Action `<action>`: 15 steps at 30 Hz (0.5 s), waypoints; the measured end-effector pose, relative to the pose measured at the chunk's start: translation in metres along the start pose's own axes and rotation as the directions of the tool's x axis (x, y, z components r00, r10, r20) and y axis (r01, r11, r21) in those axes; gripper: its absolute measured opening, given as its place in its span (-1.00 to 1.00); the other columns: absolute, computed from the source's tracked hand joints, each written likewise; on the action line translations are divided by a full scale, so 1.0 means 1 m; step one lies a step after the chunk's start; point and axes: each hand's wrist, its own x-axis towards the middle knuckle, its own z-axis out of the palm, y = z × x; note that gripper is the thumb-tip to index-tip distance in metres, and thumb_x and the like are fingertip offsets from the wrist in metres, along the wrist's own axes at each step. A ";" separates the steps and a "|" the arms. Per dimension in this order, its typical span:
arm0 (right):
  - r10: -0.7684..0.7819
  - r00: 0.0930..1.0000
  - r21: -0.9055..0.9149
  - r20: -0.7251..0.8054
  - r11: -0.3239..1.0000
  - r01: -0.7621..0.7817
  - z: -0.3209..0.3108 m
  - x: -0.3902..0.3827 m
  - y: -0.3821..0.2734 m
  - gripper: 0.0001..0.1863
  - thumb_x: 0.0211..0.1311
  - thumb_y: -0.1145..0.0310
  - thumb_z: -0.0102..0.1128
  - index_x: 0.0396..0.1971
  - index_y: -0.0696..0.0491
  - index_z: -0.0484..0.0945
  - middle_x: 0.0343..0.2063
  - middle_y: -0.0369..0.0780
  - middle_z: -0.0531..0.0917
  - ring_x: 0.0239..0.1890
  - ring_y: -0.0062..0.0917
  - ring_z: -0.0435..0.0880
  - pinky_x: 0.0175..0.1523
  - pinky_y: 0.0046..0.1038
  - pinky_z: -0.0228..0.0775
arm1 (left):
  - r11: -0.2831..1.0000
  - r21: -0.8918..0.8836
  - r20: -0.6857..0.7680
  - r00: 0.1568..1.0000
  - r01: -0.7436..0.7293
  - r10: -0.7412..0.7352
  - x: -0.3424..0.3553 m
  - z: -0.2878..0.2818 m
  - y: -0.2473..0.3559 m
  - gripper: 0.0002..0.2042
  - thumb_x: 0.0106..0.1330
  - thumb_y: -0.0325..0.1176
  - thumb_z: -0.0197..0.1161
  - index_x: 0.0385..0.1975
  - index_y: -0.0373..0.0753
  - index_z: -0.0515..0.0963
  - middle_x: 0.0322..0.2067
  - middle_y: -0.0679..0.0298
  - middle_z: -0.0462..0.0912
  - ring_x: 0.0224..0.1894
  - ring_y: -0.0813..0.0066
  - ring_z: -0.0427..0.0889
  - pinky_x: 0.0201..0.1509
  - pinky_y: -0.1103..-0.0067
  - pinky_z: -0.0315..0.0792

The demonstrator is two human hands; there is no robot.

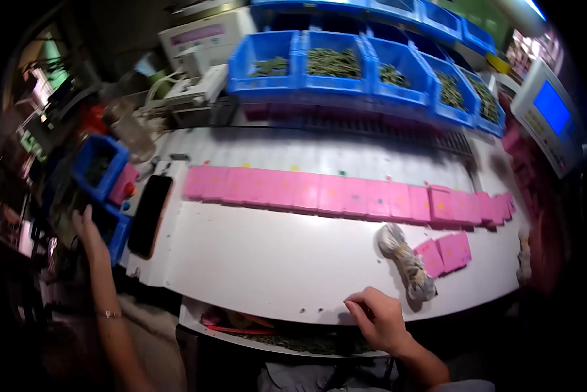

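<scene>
My left hand (92,234) is at the far left beside a blue bin (117,235), fingers apart, with nothing visible in it. My right hand (378,320) is curled at the table's front edge; anything in its fingertips is too small to make out. Above it lie a grey-white twisted bundle (404,261) and some loose pink flat pieces (453,251). A long overlapping row of pink pieces (306,189) with small coloured marks crosses the white table (260,255). A black phone (151,215) lies left of the row.
Blue bins of small greenish pieces (332,65) stand along the back. A white machine (189,91) is at back left, with a clear bottle (130,130) nearby. A control screen (553,110) stands at right. An open drawer (254,326) sits below the table.
</scene>
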 end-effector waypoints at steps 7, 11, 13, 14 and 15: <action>-0.076 0.992 -0.139 -0.097 0.988 0.062 -0.055 0.008 0.018 -0.95 0.07 0.51 0.17 -0.45 0.13 0.49 -0.56 -0.17 0.50 -0.55 -0.31 0.52 -0.46 -0.41 0.34 | 0.848 -0.119 0.372 0.769 -0.516 0.520 -0.174 0.088 0.118 -0.60 0.33 -0.46 -0.06 0.16 -0.40 0.18 0.18 0.15 0.24 0.25 0.35 0.17 0.33 0.39 -0.02; -0.093 0.956 -0.231 -0.278 0.973 0.027 -0.078 0.001 0.035 -0.96 0.05 0.55 0.17 -0.46 0.15 0.52 -0.62 -0.18 0.48 -0.63 -0.40 0.49 -0.52 -0.47 0.29 | 0.914 -0.129 0.684 0.632 -0.386 0.364 -0.239 0.112 0.130 -0.66 0.26 -0.52 -0.07 0.04 -0.44 0.31 0.11 0.10 0.32 0.17 0.34 0.29 0.26 0.43 0.12; -0.094 0.938 -0.369 -0.334 0.928 -0.039 -0.096 -0.004 0.048 -0.92 0.04 0.58 0.15 -0.41 0.14 0.53 -0.58 -0.18 0.51 -0.65 -0.39 0.47 -0.55 -0.48 0.28 | 0.786 -0.036 0.784 0.470 -0.617 0.405 -0.279 0.119 0.139 -0.62 0.16 -0.53 0.02 0.01 -0.47 0.32 0.10 -0.01 0.29 0.12 0.15 0.33 0.20 0.39 0.21; -0.045 0.932 -0.405 -0.360 0.907 -0.113 -0.106 -0.009 0.058 -0.86 0.01 0.60 0.14 -0.37 0.15 0.52 -0.51 -0.16 0.52 -0.57 -0.37 0.49 -0.47 -0.46 0.31 | 0.673 -0.030 0.821 0.366 -0.739 0.438 -0.299 0.123 0.144 -0.60 0.13 -0.53 0.06 0.01 -0.48 0.31 0.11 -0.07 0.27 0.11 0.06 0.33 0.18 0.37 0.24; 0.001 0.919 -0.441 -0.394 0.877 -0.190 -0.119 -0.015 0.065 -0.80 -0.02 0.63 0.12 -0.33 0.15 0.52 -0.45 -0.15 0.53 -0.49 -0.36 0.51 -0.40 -0.45 0.35 | 0.687 -0.101 0.841 0.308 -0.719 0.446 -0.315 0.128 0.145 -0.59 0.11 -0.53 0.07 0.01 -0.47 0.31 0.11 -0.10 0.26 0.11 0.04 0.33 0.19 0.37 0.23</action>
